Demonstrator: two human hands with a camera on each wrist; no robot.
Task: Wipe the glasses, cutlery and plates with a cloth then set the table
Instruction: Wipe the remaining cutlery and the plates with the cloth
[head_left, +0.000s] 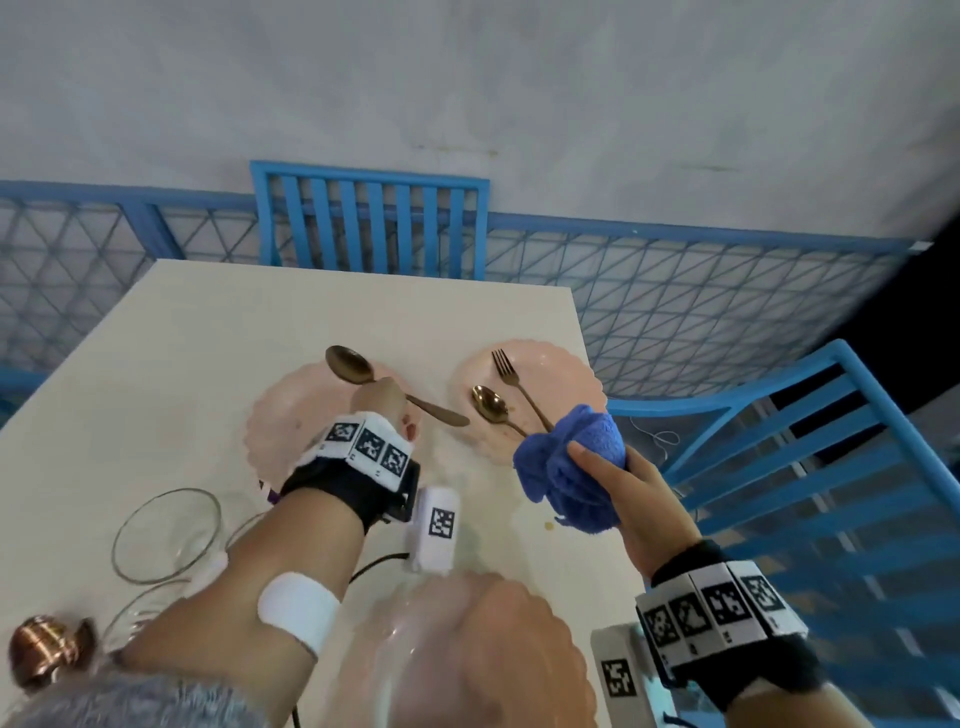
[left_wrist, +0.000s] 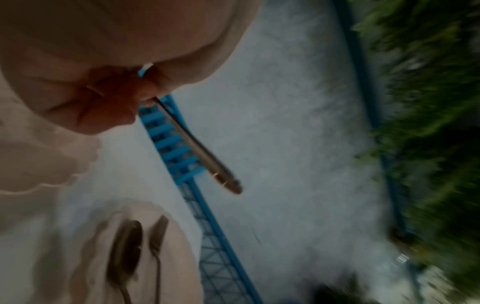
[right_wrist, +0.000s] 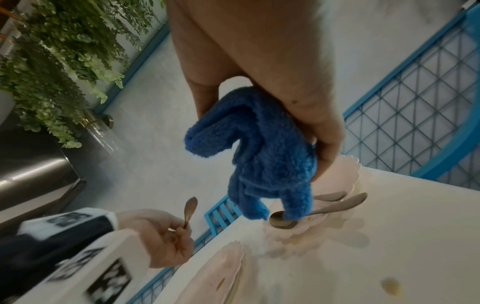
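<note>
My left hand (head_left: 387, 402) grips a bronze spoon (head_left: 349, 365) by its stem above a pink scalloped plate (head_left: 280, 421); bowl points away, handle end (left_wrist: 207, 162) sticks out to the right. My right hand (head_left: 608, 462) holds a bunched blue cloth (head_left: 571, 467) just right of it, over the near edge of a second pink plate (head_left: 561, 369). On that plate lie a fork (head_left: 511, 379) and another spoon (head_left: 491, 405). In the right wrist view the cloth (right_wrist: 267, 156) hangs over that cutlery (right_wrist: 324, 207), and the left hand (right_wrist: 161, 232) shows with its spoon (right_wrist: 191, 207).
A third pink plate (head_left: 540, 644) lies at the near table edge. Two clear glasses (head_left: 166, 535) stand at the near left beside a copper object (head_left: 41, 649). Blue slatted chairs (head_left: 369, 223) stand at the far side and at the right (head_left: 810, 467). A small stain (head_left: 548, 525) marks the tabletop.
</note>
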